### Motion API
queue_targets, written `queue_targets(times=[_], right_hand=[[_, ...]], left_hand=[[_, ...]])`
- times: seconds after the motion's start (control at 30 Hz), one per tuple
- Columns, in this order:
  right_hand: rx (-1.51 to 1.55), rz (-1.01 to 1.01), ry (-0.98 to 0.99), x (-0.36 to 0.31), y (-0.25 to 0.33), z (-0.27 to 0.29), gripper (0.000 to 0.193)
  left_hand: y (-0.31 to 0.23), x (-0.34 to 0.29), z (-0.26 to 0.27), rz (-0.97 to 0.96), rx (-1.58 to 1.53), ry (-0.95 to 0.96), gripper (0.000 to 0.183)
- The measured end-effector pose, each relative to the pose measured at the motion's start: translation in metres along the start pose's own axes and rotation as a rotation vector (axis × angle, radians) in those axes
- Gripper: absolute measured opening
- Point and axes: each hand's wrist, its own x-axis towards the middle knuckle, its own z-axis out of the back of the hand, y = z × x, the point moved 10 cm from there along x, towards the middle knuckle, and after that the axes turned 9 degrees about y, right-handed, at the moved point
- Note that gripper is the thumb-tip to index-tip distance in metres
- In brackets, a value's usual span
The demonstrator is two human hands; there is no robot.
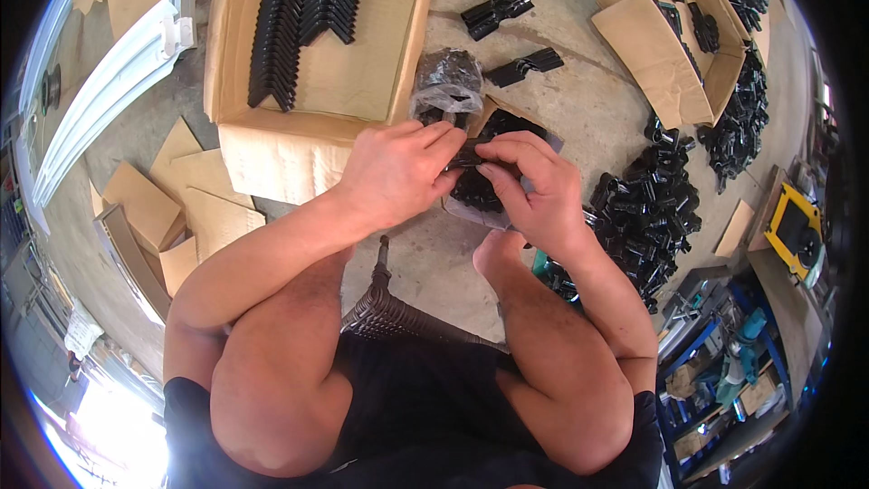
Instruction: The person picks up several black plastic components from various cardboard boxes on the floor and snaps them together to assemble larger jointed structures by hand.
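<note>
My left hand (391, 170) and my right hand (541, 183) meet in front of me with fingers closed around a small black fitting (464, 158). It looks shiny, and fingers cover much of it. Just beyond, a clear plastic bag (448, 91) with dark small parts stands beside a small open box of black parts (480, 192) under my hands. Two black clamp-like fittings (497, 12) lie on the floor farther off. At the far left, a large cardboard box (380, 81) holds two rows of black fittings (279, 32) stacked in a neat overlapping pattern.
A loose heap of black fittings (647, 208) spreads over the floor at my right. Beyond it stands an open cardboard box (665, 72) with more fittings. Cardboard pieces (208, 186) and long white panels (109, 95) lie left. A blue shelf (724, 353) stands at lower right.
</note>
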Motion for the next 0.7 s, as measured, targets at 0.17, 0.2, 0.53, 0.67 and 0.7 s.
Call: queue_targets(times=[0.17,0.2,0.53,0.67,0.7], right_hand=[[-0.203,0.197,-0.03,-0.001,0.014,-0.005,0.019],[-0.236,0.222,-0.029,-0.001,0.017,-0.006,0.021],[-0.463,0.323,0.012,-0.001,0.021,-0.023,0.038],[-0.418,0.257,-0.076,0.004,0.02,-0.006,0.047],[-0.315,0.184,-0.065,0.005,0.011,0.0,0.051]], left_hand=[[0.0,0.0,0.0,0.012,0.012,-0.002,0.042],[0.0,0.0,-0.001,0.014,0.012,0.003,0.042],[0.0,0.0,-0.003,0.027,0.008,0.016,0.042],[0.0,0.001,0.004,0.024,-0.007,-0.011,0.041],[0.001,0.001,0.006,0.028,-0.033,-0.021,0.041]])
